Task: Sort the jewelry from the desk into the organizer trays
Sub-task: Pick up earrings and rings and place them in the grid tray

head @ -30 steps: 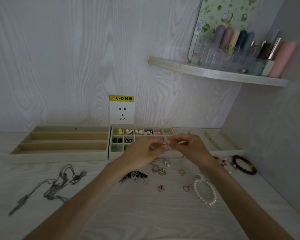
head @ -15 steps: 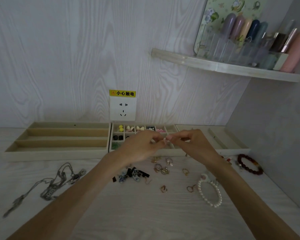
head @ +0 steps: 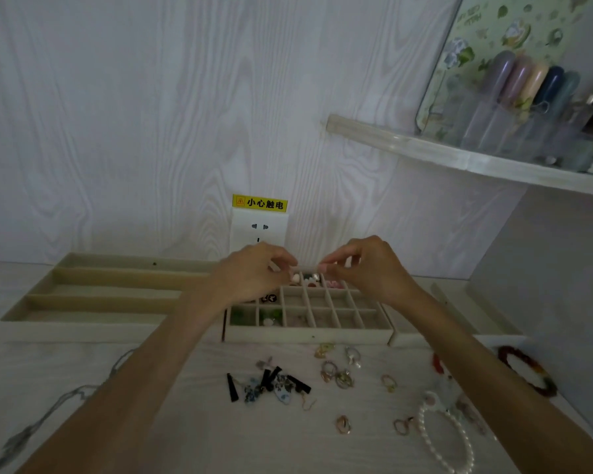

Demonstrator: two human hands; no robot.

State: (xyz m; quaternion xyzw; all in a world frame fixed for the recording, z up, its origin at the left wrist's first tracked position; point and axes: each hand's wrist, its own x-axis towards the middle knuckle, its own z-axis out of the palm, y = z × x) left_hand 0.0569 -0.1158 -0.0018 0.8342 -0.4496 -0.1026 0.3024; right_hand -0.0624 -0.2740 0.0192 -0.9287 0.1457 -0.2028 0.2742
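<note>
My left hand (head: pixel 254 273) and my right hand (head: pixel 368 265) hover side by side above the back row of the grid organizer tray (head: pixel 308 334). Both have thumb and fingers pinched on a small pale jewelry piece (head: pixel 275 266), too small to identify. The fingertips are a short gap apart. Several cells of the grid tray hold small earrings and beads. On the desk in front lie loose rings (head: pixel 336 375), black drop earrings (head: pixel 271 384), a pearl bracelet (head: pixel 440 443), a dark red bead bracelet (head: pixel 528 371) and a silver necklace chain (head: pixel 31 434).
A long-slot tray (head: pixel 83 327) sits left of the grid tray and another tray (head: pixel 459 302) sits to its right. A wall socket (head: pixel 259 229) is behind my hands. A shelf (head: pixel 459 159) with bottles juts out at the upper right. The side wall stands close on the right.
Both hands have lifted and moved back over the grid tray's rear row, and their fingertips have drawn slightly apart. The view has shifted closer to the trays.
</note>
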